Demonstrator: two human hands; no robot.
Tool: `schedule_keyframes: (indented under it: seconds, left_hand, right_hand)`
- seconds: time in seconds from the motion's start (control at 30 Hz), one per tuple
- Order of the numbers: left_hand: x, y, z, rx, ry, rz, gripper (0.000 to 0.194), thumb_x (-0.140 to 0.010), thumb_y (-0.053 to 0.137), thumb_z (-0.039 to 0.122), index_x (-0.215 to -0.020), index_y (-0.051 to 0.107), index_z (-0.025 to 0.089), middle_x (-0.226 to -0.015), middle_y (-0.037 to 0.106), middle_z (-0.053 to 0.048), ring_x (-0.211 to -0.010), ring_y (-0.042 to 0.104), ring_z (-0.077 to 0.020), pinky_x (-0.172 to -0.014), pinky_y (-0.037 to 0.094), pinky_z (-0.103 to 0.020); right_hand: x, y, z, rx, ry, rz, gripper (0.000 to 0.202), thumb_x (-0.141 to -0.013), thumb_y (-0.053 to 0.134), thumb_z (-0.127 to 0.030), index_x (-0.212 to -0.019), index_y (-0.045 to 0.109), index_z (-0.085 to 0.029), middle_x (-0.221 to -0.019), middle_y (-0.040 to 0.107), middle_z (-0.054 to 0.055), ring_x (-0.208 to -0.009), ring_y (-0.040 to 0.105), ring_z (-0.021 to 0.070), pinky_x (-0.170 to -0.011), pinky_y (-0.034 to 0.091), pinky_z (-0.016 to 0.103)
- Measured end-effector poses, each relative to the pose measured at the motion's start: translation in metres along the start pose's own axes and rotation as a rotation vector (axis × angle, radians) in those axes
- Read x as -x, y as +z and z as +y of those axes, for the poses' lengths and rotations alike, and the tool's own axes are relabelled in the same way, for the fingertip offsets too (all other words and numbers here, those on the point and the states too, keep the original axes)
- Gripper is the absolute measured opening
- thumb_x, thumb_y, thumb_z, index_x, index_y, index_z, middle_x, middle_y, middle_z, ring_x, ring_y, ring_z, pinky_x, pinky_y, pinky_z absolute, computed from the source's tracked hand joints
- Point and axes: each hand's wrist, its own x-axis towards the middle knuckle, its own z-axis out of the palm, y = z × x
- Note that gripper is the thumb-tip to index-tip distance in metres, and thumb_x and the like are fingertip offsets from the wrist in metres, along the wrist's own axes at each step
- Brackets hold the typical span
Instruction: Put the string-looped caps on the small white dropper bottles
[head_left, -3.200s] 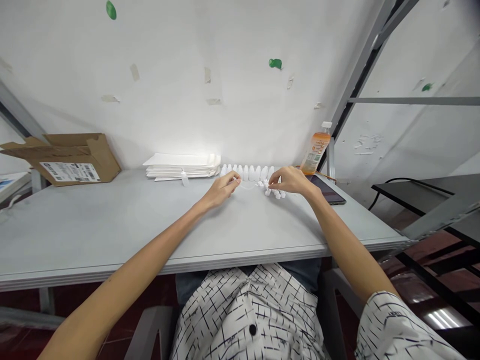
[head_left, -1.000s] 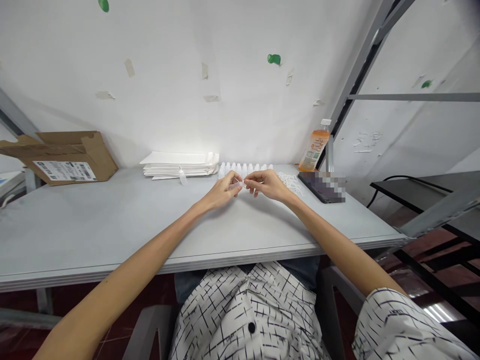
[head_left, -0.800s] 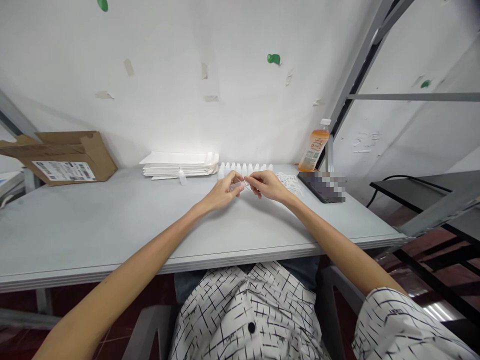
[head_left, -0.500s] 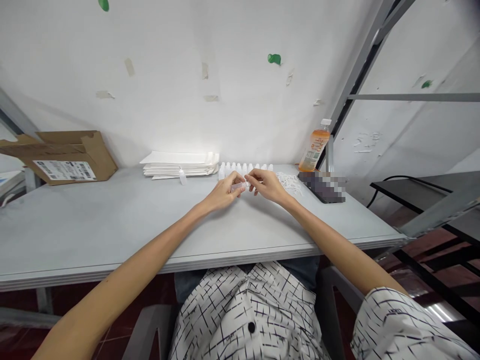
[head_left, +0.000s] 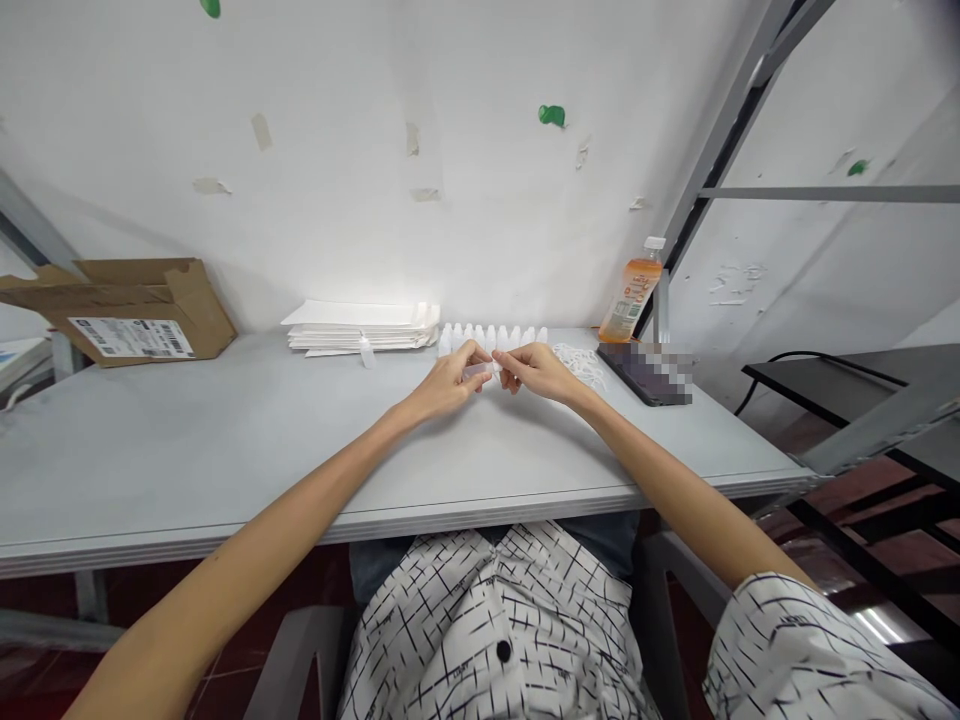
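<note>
Over the middle of the table, my left hand [head_left: 448, 382] is closed around a small translucent plastic bottle [head_left: 475, 371], which lies sideways with its neck toward the right. My right hand [head_left: 537, 370] pinches at the neck end; fingers hide most of what it grips, and only a tiny white bit shows. Just behind both hands stands a row of several white plastic squeeze bottles [head_left: 490, 337]. To the right of my right hand lies a loose pile of thin white loops or strips [head_left: 580, 366]. A single small bottle [head_left: 366, 351] with a narrow tip stands apart at the left.
A stack of white envelopes or flat cartons [head_left: 360, 328] lies by the wall. An opened cardboard box [head_left: 139, 315] is at far left. On the right are an orange drink bottle [head_left: 631, 297] and a dark phone [head_left: 637, 375]. A metal frame [head_left: 750, 95] rises beyond.
My hands stay almost in place at the bottle. The right fingers have shifted slightly around its neck, and less of the white end shows. The whole view has moved a little.
</note>
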Motion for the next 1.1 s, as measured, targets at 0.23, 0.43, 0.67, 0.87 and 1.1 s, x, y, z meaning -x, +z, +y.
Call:
schedule_keyframes:
  seconds: [0.23, 0.43, 0.67, 0.87, 1.1]
  left_hand:
    - [-0.0015, -0.0034, -0.0027, 0.049, -0.001, 0.010, 0.013, -0.090, 0.054, 0.030, -0.095, 0.051, 0.019, -0.093, 0.061, -0.003, -0.072, 0.058, -0.0136, -0.064, 0.044, -0.029]
    - [-0.0001, -0.0022, 0.0017, 0.025, -0.002, -0.013, 0.012, -0.091, 0.054, 0.030, -0.096, 0.050, 0.019, -0.091, 0.062, -0.003, -0.072, 0.057, -0.0134, -0.064, 0.043, -0.029]
    - [-0.0023, -0.0043, -0.0024, 0.074, 0.016, 0.014, 0.014, -0.091, 0.055, 0.032, -0.095, 0.051, 0.019, -0.092, 0.061, -0.003, -0.069, 0.056, -0.0119, -0.063, 0.044, -0.028]
    - [-0.0011, -0.0040, -0.0004, 0.023, 0.001, -0.008, 0.011, -0.091, 0.054, 0.028, -0.096, 0.052, 0.019, -0.094, 0.062, -0.004, -0.071, 0.058, -0.0127, -0.062, 0.043, -0.028]
    - [-0.0039, -0.0082, -0.0071, 0.104, 0.032, 0.005, 0.017, -0.091, 0.056, 0.035, -0.095, 0.053, 0.018, -0.084, 0.060, -0.001, -0.067, 0.056, -0.0119, -0.066, 0.046, -0.029]
  right_hand:
    - [0.0021, -0.0002, -0.0032, -0.214, -0.003, -0.050, 0.047, -0.080, 0.071, -0.061, -0.089, 0.065, -0.015, -0.070, 0.065, 0.004, -0.065, 0.068, 0.0182, -0.054, 0.059, 0.030]
    - [-0.0001, -0.0003, -0.0004, -0.173, 0.045, -0.080, 0.055, -0.084, 0.064, -0.065, -0.067, 0.061, -0.014, -0.064, 0.062, 0.006, -0.058, 0.065, 0.0151, -0.050, 0.057, 0.027]
    - [0.0021, -0.0033, -0.0061, -0.233, -0.034, -0.038, 0.046, -0.076, 0.077, -0.057, -0.090, 0.064, -0.015, -0.072, 0.066, 0.005, -0.069, 0.068, 0.0178, -0.053, 0.059, 0.029]
    - [0.0008, -0.0015, -0.0019, -0.037, -0.011, -0.036, 0.050, -0.087, 0.061, -0.062, -0.073, 0.061, -0.014, -0.062, 0.063, 0.004, -0.051, 0.057, 0.0117, -0.041, 0.045, 0.022]
    - [0.0026, -0.0016, -0.0061, -0.037, -0.088, 0.014, 0.039, -0.087, 0.064, -0.055, -0.091, 0.065, -0.016, -0.071, 0.062, 0.003, -0.062, 0.061, 0.0138, -0.041, 0.039, 0.020]
